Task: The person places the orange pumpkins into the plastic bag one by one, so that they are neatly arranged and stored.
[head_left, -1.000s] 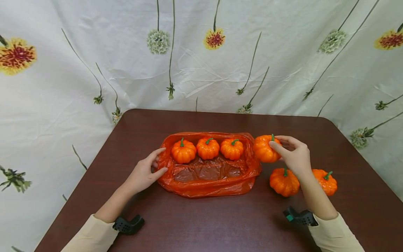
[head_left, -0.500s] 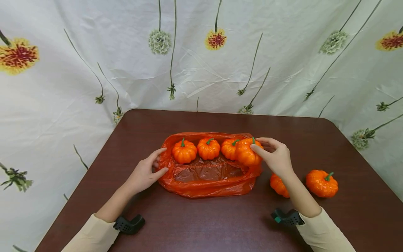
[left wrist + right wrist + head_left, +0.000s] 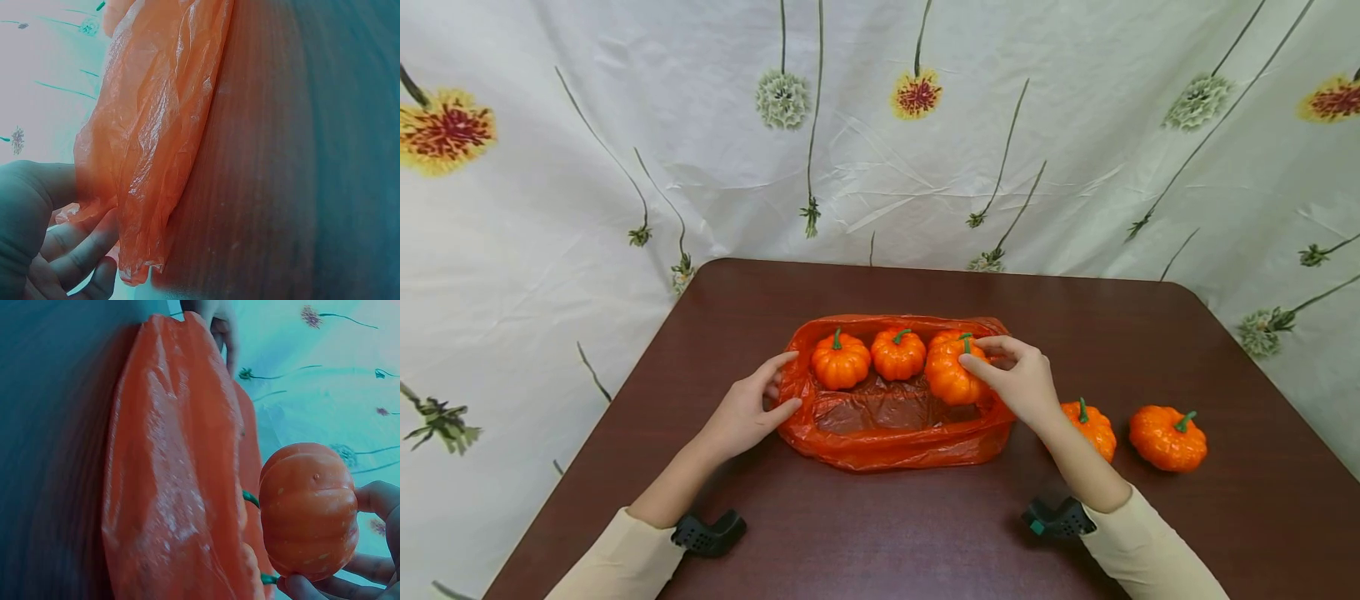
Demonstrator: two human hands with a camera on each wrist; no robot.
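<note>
An orange plastic bag lies with its mouth spread wide, and three toy pumpkins stand along its back: a left one, a middle one and a right one, largely hidden. My right hand grips another pumpkin by its side, over the bag's right half. In the right wrist view that pumpkin is held above the rim, thumb and fingers around it. At the bag's left end my left hand holds the edge; the left wrist view shows the bag plastic between thumb and fingers.
Two more pumpkins rest on the dark brown table to the right: one partly behind my right forearm, the other farther right. A white curtain with a flower print hangs behind the table.
My right hand has carried its pumpkin leftward from beside the bag to over its right half, covering most of the pumpkin at the back right. The left hand stays at the bag's edge.
</note>
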